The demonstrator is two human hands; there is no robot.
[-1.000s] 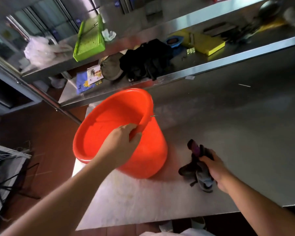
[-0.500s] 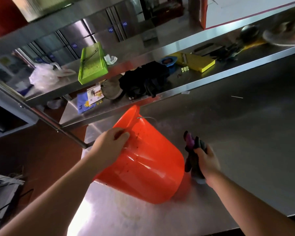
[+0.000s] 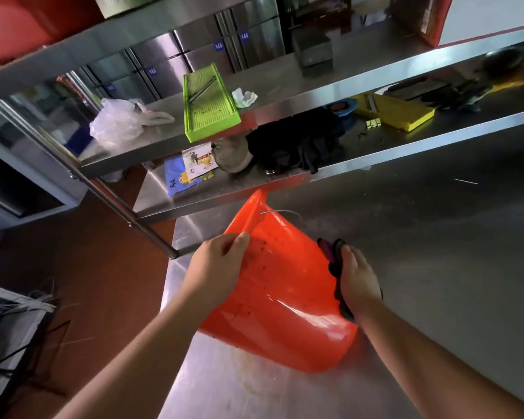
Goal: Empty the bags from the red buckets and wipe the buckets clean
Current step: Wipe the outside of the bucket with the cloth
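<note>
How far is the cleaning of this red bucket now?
Done: no bag shows on the red bucket. In hand: left hand grips its rim, tipping it on the steel table; right hand presses a dark cloth against its side. Left: dark specks remain outside.

Glossy plastic bucket [image 3: 288, 300] (brushed steel table [image 3: 436, 267])

Bucket [image 3: 288, 300] tipped on table [image 3: 436, 267], shelf [image 3: 375, 152] behind it.
</note>
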